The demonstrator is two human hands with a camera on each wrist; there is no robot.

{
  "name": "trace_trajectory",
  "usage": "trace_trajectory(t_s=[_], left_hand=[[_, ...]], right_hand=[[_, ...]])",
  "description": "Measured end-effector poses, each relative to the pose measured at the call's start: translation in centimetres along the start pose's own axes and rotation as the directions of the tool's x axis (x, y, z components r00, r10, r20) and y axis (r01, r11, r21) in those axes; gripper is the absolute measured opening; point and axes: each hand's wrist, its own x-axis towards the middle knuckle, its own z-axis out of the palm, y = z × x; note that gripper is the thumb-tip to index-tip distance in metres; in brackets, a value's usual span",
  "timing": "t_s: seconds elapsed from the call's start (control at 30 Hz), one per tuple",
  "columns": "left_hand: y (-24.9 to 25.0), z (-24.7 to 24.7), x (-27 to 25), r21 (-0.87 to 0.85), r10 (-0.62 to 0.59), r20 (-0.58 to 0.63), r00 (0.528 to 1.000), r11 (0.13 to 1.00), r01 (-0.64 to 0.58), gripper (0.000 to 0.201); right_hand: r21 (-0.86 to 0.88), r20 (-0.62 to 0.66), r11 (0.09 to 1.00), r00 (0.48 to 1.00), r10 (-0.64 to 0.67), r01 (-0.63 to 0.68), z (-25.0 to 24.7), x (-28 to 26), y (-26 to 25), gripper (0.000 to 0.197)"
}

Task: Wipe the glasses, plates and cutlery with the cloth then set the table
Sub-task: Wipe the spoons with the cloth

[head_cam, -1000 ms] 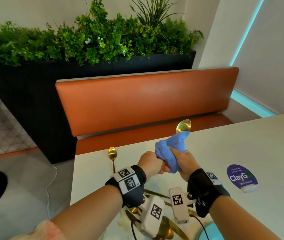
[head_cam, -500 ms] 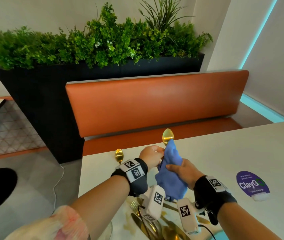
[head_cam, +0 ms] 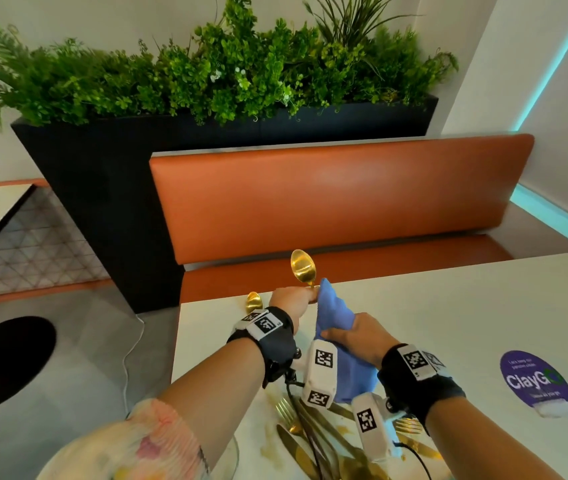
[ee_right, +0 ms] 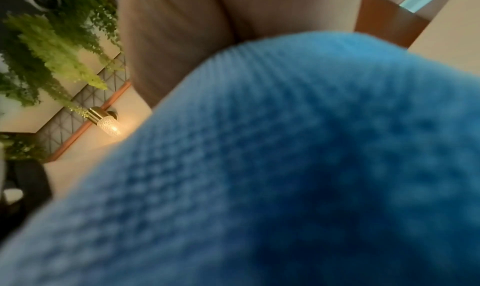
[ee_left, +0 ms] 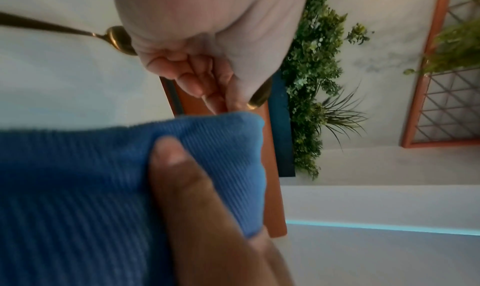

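Note:
My left hand (head_cam: 305, 294) pinches a gold spoon (head_cam: 303, 266) just under its bowl, which points up and away from me. In the left wrist view the left fingers (ee_left: 197, 81) curl round the spoon (ee_left: 259, 99). My right hand (head_cam: 341, 336) grips a blue cloth (head_cam: 333, 315) bunched below the left hand, thumb pressed on the cloth (ee_left: 103, 177). The spoon's handle is hidden by the cloth. In the right wrist view the cloth (ee_right: 285, 167) fills nearly everything. Both hands are above the white table (head_cam: 449, 306).
A second gold spoon (head_cam: 254, 301) lies at the table's far left edge. Several gold forks and knives (head_cam: 310, 431) lie under my wrists. A purple sticker (head_cam: 535, 379) is on the right. An orange bench (head_cam: 338, 195) and a planter stand beyond the table.
My left hand moved up to just under the bowl. My right hand drew the cloth down the handle towards me, leaving the bowl bare. Both hands shifted left.

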Motion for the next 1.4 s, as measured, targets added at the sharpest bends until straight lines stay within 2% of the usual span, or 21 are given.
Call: trace_trajectory(t_s=[0.03,0.2,0.27,0.3,0.33,0.4,0.47,0.5,0.57,0.67,0.8,0.87,0.93,1.0,1.07,1.17,1.23,1.3,1.4], left_hand=[[0.1,-0.4,0.4,0.007,-0.017,-0.032,0.999,1.000,0.017,0.038],[-0.4,-4.2,3.7,-0.040,-0.100,-0.211,0.972,0.995,0.094,0.041],[-1.1,-6.6,5.3,0.100,-0.101,-0.248,0.963,0.987,0.129,0.035],[-1.7,-7.7,6.0,0.225,-0.091,-0.248,0.964,0.963,0.148,0.031],[-2.4,-8.6,6.6,0.387,-0.082,-0.232,0.969,0.906,0.169,0.027],[-4.1,-9.9,7.2,0.671,-0.106,-0.188,0.977,0.713,0.206,0.022],[-5.8,-10.6,8.6,0.812,-0.129,-0.160,0.979,0.546,0.205,0.026],[-6.0,-10.6,9.1,0.828,-0.147,-0.157,0.977,0.519,0.211,0.029],[-6.4,-10.4,9.3,0.810,-0.182,-0.174,0.968,0.532,0.246,0.033],[-6.9,-9.7,10.0,0.781,-0.155,-0.185,0.970,0.576,0.241,0.030],[-10.1,-9.6,14.0,0.764,-0.149,-0.192,0.970,0.598,0.243,0.046],[-9.7,-9.4,13.3,0.801,-0.167,-0.193,0.967,0.542,0.253,0.041],[-8.5,-9.1,11.0,0.815,-0.125,-0.213,0.969,0.525,0.247,0.037],[-8.7,-9.3,10.1,0.850,-0.090,-0.194,0.977,0.482,0.213,0.030],[-8.8,-9.2,10.4,0.886,-0.026,-0.183,0.983,0.428,0.177,0.038],[-7.2,-7.4,10.3,0.883,0.085,-0.190,0.978,0.450,0.133,0.045],[-5.0,-5.3,8.2,0.914,0.152,-0.076,0.985,0.406,0.008,0.049],[-3.8,-2.7,6.3,0.934,0.156,0.088,0.984,0.331,-0.136,0.047],[-4.0,1.3,3.5,0.888,0.079,0.296,0.952,0.344,-0.305,0.039]], right_hand=[[-0.020,-0.003,1.000,1.000,0.004,-0.004,0.0,0.2,0.0,0.032],[-0.052,0.021,0.998,0.999,0.025,-0.023,-0.6,0.6,0.9,0.025],[-0.035,-0.040,0.997,0.997,0.072,-0.073,-1.3,0.9,2.0,0.039],[-0.018,-0.069,0.995,0.993,0.098,-0.100,-1.7,1.1,2.5,0.042],[-0.002,-0.088,0.993,0.989,0.121,-0.122,-2.1,1.4,3.0,0.043],[0.019,-0.103,0.990,0.984,0.144,-0.143,-2.8,1.9,3.8,0.042],[0.035,-0.131,0.989,0.980,0.147,-0.144,-3.2,2.3,4.1,0.039],[0.036,-0.150,0.989,0.978,0.147,-0.143,-3.4,2.4,4.2,0.038],[0.030,-0.171,0.988,0.973,0.153,-0.150,-3.6,2.6,4.4,0.037],[0.022,-0.178,0.985,0.969,0.170,-0.168,-3.7,2.8,4.8,0.037],[0.036,-0.182,0.981,0.964,0.193,-0.190,-3.8,2.8,5.3,0.033],[0.051,-0.186,0.979,0.961,0.204,-0.198,-4.0,2.6,5.5,0.035],[0.048,-0.189,0.978,0.960,0.207,-0.202,-4.1,2.4,5.6,0.035],[0.047,-0.190,0.978,0.960,0.208,-0.202,-4.3,2.0,5.5,0.035],[0.058,-0.198,0.979,0.959,0.204,-0.196,-4.7,1.4,5.4,0.036],[0.080,-0.212,0.979,0.956,0.202,-0.189,-5.7,0.3,5.6,0.037],[0.101,-0.235,0.979,0.952,0.194,-0.175,-6.5,-0.5,5.9,0.035],[0.152,-0.283,0.978,0.941,0.184,-0.145,-7.4,-1.4,6.5,0.035],[0.239,-0.346,0.963,0.915,0.206,-0.126,-8.5,-2.8,8.0,0.039]])
